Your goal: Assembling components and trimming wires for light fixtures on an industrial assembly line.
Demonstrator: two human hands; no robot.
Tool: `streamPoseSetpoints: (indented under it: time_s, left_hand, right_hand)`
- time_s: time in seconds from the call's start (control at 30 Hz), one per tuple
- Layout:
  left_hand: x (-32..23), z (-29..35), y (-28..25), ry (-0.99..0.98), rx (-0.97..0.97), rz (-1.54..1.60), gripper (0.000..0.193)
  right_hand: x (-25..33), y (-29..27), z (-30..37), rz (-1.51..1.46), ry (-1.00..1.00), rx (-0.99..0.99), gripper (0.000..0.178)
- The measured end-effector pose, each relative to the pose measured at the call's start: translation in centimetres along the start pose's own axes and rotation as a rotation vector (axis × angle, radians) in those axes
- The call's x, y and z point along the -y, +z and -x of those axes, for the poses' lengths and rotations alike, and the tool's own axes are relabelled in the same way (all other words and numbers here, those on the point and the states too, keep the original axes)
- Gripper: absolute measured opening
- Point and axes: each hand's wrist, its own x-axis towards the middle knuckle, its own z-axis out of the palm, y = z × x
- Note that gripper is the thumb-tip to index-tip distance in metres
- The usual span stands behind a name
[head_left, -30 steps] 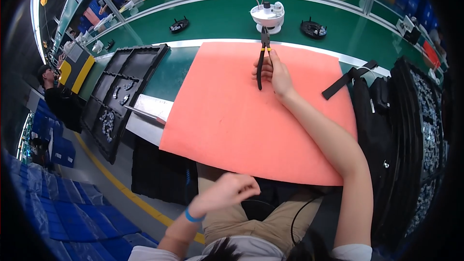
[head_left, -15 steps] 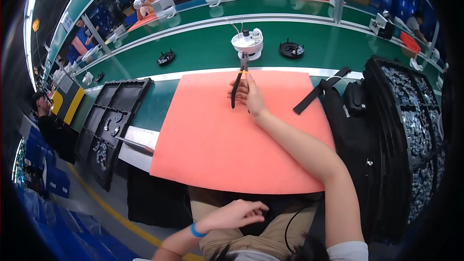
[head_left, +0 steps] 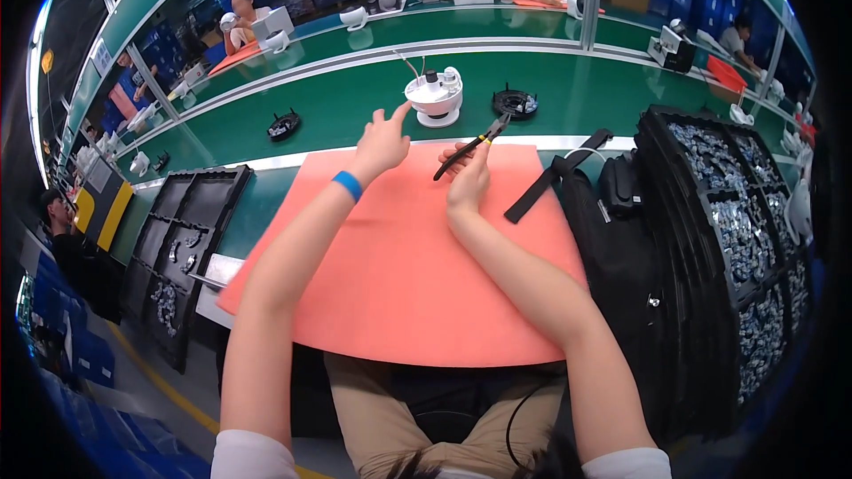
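Observation:
My right hand (head_left: 471,179) is closed around black-handled pliers (head_left: 461,158) with yellow near the joint. Their metal jaws point away, up and to the right, short of a round black part (head_left: 516,105). My left hand (head_left: 383,144), with a blue band at the wrist, stretches over the far edge of the orange mat (head_left: 382,257). Its index finger reaches the left side of a white rounded device (head_left: 435,106); whether it touches cannot be told. That device stands upright on the green conveyor, with loose wires and a dark knob on top.
Another round black part (head_left: 284,125) lies on the green belt (head_left: 355,98) to the left. A black compartment tray (head_left: 195,204) with small parts sits at left; stacked trays (head_left: 710,213) full of parts rise at right. A black strap (head_left: 541,186) crosses the mat's right edge.
My left hand has risen from my lap to the white device. My right hand has turned the pliers away from the device toward the right-hand black part.

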Motion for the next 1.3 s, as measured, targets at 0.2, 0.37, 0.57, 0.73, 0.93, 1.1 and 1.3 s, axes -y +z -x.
streamPoseSetpoints:
  time_s: [0.2,0.37,0.57,0.73,0.93,1.1,1.3]
  left_hand:
    - [-1.0,-2.5,4.0,-0.007,0.127,-0.01,0.073]
    - [-2.0,-2.6,3.4,0.016,0.209,0.077,0.071]
    - [3.1,3.1,-1.7,0.196,0.026,0.143,0.039]
    - [6.0,9.8,-11.0,0.042,0.074,0.157,0.02]
    - [6.7,21.9,-11.0,0.134,0.314,-0.125,0.059]
    - [6.3,26.9,-10.2,0.179,0.29,-0.121,0.062]
    - [8.8,26.8,-12.6,0.291,0.258,-0.162,0.037]
  right_hand:
    - [-0.4,0.0,0.3,-0.012,0.03,0.043,0.059]
    - [-1.0,-1.0,-0.8,0.069,0.044,0.108,0.062]
    - [-0.6,-0.3,-0.6,0.045,0.091,0.115,0.063]
    - [-0.4,-1.0,-1.2,0.066,0.096,0.128,0.063]
    - [0.4,-0.7,-0.2,0.245,0.018,0.25,0.061]
    - [0.9,-0.8,0.9,0.307,0.053,0.338,0.061]
    - [2.2,-2.1,0.8,0.3,0.121,0.425,0.062]
